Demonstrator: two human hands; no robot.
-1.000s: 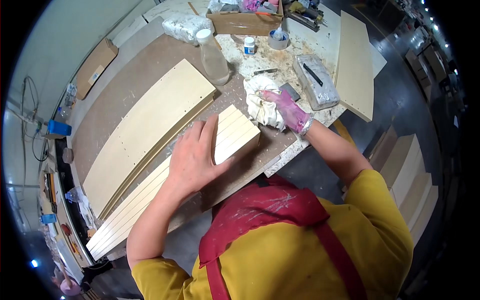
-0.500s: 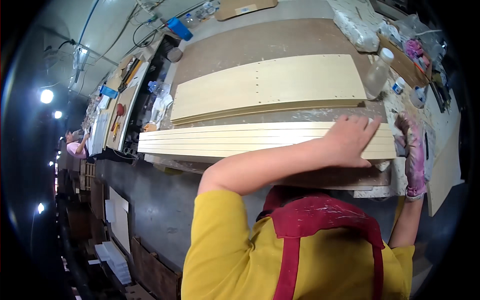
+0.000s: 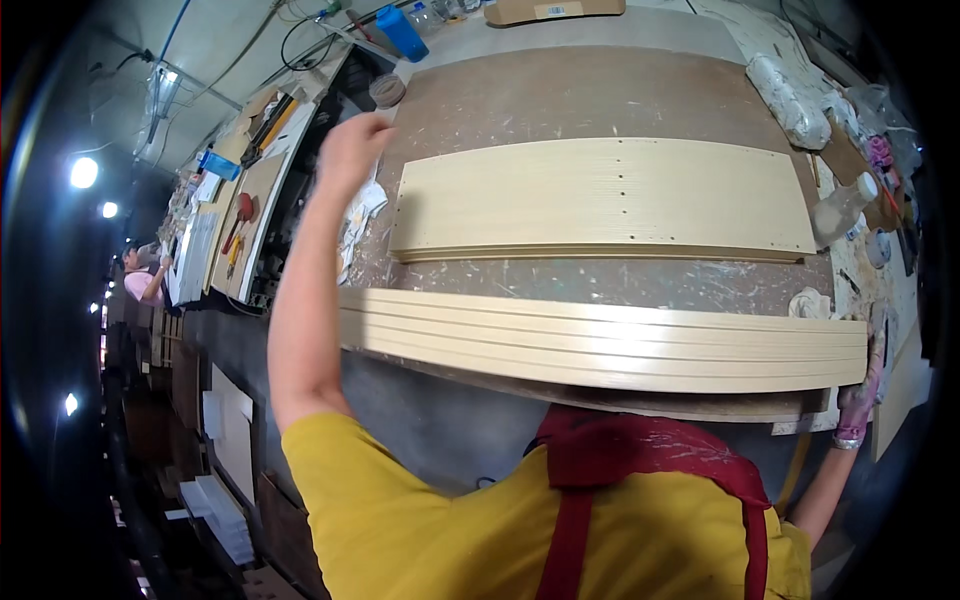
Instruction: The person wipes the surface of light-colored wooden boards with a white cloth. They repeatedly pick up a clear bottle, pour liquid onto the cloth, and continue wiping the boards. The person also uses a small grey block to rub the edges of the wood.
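A row of long pale-yellow boards (image 3: 600,343) lies packed side by side along the near edge of the worktable. At its right end is my right hand (image 3: 871,368), in a pink-stained glove, its fingers stretched out along the board ends. Beyond the row, a stack of wider pale boards (image 3: 600,195) lies flat, the top one marked with small dark holes. My left hand (image 3: 352,152) is bare and raised past the left ends of the boards, touching none of them. Blur and angle hide how far its fingers are bent.
The brown worktable (image 3: 560,100) is scuffed. A blue container (image 3: 402,34) stands at its far left. A clear bottle with a white cap (image 3: 842,212) and a plastic-wrapped bundle (image 3: 790,100) lie right. Further left, a person in pink (image 3: 146,282) stands by another bench (image 3: 250,210).
My left hand has left the top of the board row at the right and swung far left. The right hand stays at the board ends. My view has shifted.
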